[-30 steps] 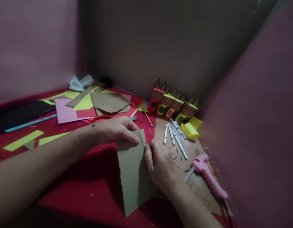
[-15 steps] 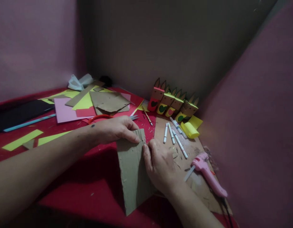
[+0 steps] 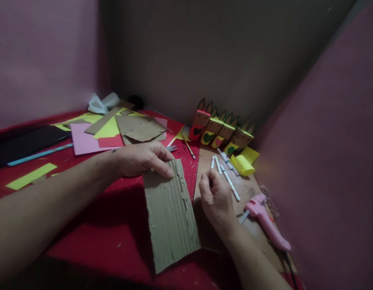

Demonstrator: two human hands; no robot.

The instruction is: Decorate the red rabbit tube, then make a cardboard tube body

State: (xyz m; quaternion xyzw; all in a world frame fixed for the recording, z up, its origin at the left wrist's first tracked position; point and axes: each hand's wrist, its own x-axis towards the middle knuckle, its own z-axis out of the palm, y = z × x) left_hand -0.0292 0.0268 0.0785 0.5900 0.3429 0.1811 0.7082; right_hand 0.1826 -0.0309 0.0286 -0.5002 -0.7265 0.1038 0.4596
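My left hand (image 3: pixel 146 158) grips the top edge of a piece of corrugated cardboard (image 3: pixel 169 217), thumb on the face turned to me. Torn, ragged paper runs down the cardboard's right side, and its ridges show. To the right of it, and apart from it, my right hand (image 3: pixel 218 201) is closed with thumb and fingers pressed together; whatever it may hold is too small to make out. Behind my left hand the blade tips of scissors (image 3: pixel 172 148) stick out. White markers (image 3: pixel 230 183) lie just beyond my right hand.
A pink glue gun (image 3: pixel 266 221) with a cord lies at the right on a brown board (image 3: pixel 249 237). Several decorated cardboard figures (image 3: pixel 201 125) stand against the wall. A yellow roll (image 3: pixel 243 164), a pencil (image 3: pixel 188 147), coloured paper (image 3: pixel 89 139) and cardboard scraps (image 3: pixel 140 128) lie on the red cloth (image 3: pixel 113 225).
My right hand has come off the cardboard's edge and moved right. The cardboard has turned its face more toward me, still in my left hand.
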